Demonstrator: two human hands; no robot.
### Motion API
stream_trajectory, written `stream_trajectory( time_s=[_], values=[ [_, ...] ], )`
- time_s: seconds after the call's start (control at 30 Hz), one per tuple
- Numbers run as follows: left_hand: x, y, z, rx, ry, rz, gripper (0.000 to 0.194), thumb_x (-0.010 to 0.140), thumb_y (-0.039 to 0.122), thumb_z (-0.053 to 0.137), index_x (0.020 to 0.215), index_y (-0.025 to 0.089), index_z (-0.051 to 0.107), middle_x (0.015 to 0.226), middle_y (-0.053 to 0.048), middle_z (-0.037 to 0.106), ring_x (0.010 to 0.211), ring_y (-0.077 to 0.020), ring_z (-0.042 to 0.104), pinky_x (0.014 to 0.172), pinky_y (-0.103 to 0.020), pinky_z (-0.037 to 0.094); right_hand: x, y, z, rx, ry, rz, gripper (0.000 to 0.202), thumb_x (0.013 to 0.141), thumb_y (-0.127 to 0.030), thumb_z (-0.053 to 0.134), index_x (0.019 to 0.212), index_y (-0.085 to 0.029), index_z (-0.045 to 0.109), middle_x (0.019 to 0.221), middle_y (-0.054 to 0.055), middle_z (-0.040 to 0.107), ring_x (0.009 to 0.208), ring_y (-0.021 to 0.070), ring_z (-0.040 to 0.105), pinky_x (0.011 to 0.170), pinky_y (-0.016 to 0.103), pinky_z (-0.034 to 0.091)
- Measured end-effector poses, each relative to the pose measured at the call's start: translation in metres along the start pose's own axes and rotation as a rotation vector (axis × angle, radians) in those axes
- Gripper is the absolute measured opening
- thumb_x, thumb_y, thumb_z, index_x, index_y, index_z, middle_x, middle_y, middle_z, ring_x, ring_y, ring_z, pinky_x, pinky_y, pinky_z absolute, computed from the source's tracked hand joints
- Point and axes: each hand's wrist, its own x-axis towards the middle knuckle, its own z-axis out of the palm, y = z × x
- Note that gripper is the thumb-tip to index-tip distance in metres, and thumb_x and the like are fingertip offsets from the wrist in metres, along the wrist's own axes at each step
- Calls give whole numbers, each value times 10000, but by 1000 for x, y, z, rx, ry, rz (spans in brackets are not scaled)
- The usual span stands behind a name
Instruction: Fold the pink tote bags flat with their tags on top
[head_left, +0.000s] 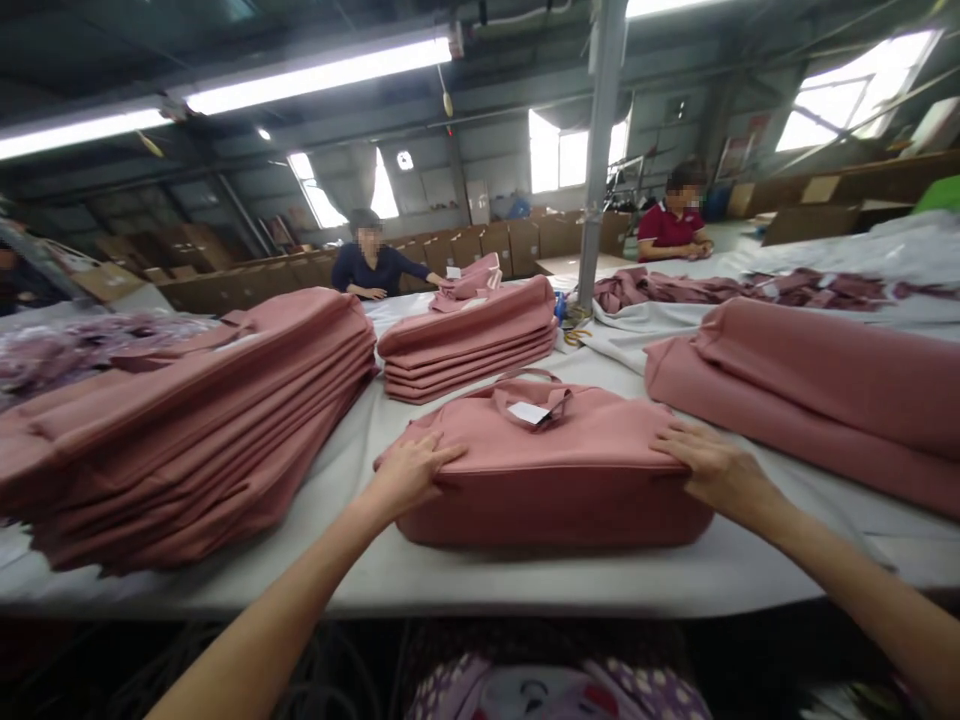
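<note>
A dusty-pink bag with short handles and a white tag lies on the white-covered table in front of me. My left hand grips its near left corner, fingers over the top and thumb at the front edge. At the near right corner, my right hand holds the bag the same way, its thumb partly hidden. The handles flop over the bag's upper face between my hands.
Tall pink bag stacks stand at left and behind; more pink bags lie at right. Yellow-handled scissors sit near a metal post. Two co-workers, in a dark top and a red shirt, are across the table.
</note>
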Motion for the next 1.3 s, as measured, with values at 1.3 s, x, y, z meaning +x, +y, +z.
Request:
stream_trajectory(
  time_s=[1.3],
  values=[
    [49, -39, 2, -606, -605, 437, 536, 859, 404, 530, 1376, 283, 458, 1328, -18, 570, 1218, -247, 525, 1041, -349, 390, 176, -290, 151, 580, -457, -940, 653, 913, -454, 538, 1403, -51, 385, 1456, 174, 394, 1355, 270, 334, 1132, 374, 292]
  ],
)
